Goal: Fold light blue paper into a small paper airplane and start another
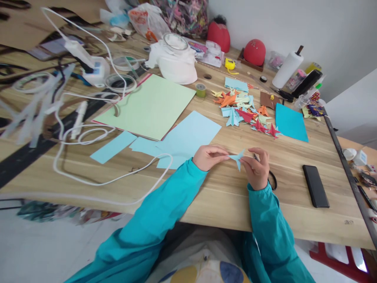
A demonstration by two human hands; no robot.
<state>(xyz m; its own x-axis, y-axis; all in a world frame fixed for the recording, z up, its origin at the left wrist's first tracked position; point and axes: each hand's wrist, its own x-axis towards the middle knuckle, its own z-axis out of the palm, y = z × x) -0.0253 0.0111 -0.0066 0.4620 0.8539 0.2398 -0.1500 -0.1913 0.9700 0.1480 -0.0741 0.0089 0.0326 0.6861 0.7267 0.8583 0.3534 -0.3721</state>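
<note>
Between my two hands is a small light-blue folded paper piece (pixel 237 158) with several pointed arms, held just above the table. My left hand (pixel 208 156) pinches its left point between thumb and fingertips. On the other side my right hand (pixel 257 168) grips it with thumb and finger near its lower right. Black-handled scissors (pixel 272 180) lie partly hidden behind my right hand. Beyond my hands is a pile of folded paper figures (pixel 235 107) in orange, red, blue and pale yellow. Light-blue paper sheets (pixel 191 133) lie to the left of my left hand.
Pale green sheets (pixel 150 106) lie at centre left, beside a looping white cable (pixel 108 184). A black phone (pixel 315 186) rests at the right. Bright blue paper (pixel 291 122), a yellow tape measure (pixel 230 64) and a white cloth bundle (pixel 173 63) sit farther back.
</note>
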